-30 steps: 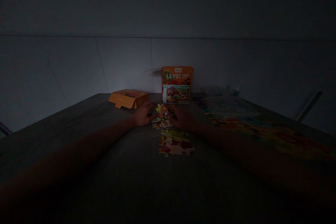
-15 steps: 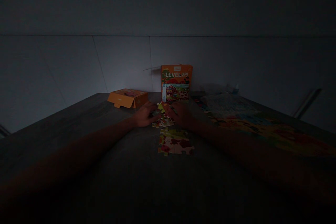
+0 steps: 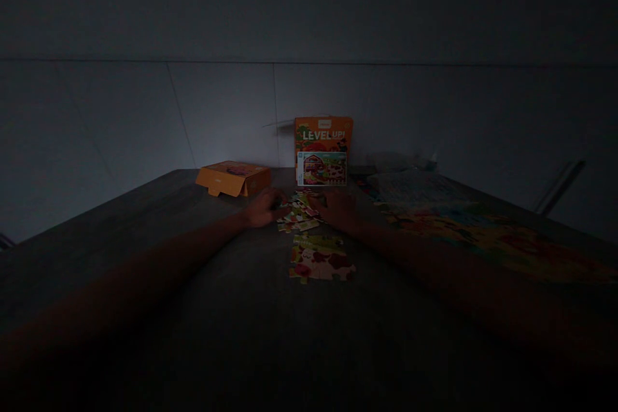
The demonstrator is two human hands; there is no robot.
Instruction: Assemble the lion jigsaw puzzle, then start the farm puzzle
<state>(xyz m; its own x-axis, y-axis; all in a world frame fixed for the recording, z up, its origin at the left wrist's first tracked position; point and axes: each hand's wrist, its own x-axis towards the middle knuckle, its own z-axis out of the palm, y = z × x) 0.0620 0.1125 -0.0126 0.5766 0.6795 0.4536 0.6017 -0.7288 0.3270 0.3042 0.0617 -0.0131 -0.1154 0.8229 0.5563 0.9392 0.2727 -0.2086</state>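
A heap of loose jigsaw pieces (image 3: 300, 211) lies on the dark table between my two hands. My left hand (image 3: 263, 208) rests at the heap's left side, thumb and fingers apart, with no piece visible in it. On the right side, my right hand (image 3: 338, 210) has its fingers apart and its fingertips at the edge of the heap. Dim light hides whether they touch a piece. Nearer to me lies a joined section of puzzle (image 3: 321, 259) showing a cow with brown patches on green.
An orange box (image 3: 234, 178) with its front flap open stands at the back left. Behind the heap, a picture card (image 3: 322, 169) leans on an upright orange box (image 3: 324, 125). On the right lie a colourful puzzle (image 3: 483, 232) and clear plastic wrapping (image 3: 410, 183).
Pieces that stood raised between my hands now lie flatter in the heap. My right hand has drawn slightly to the right, and the view has shifted a little.
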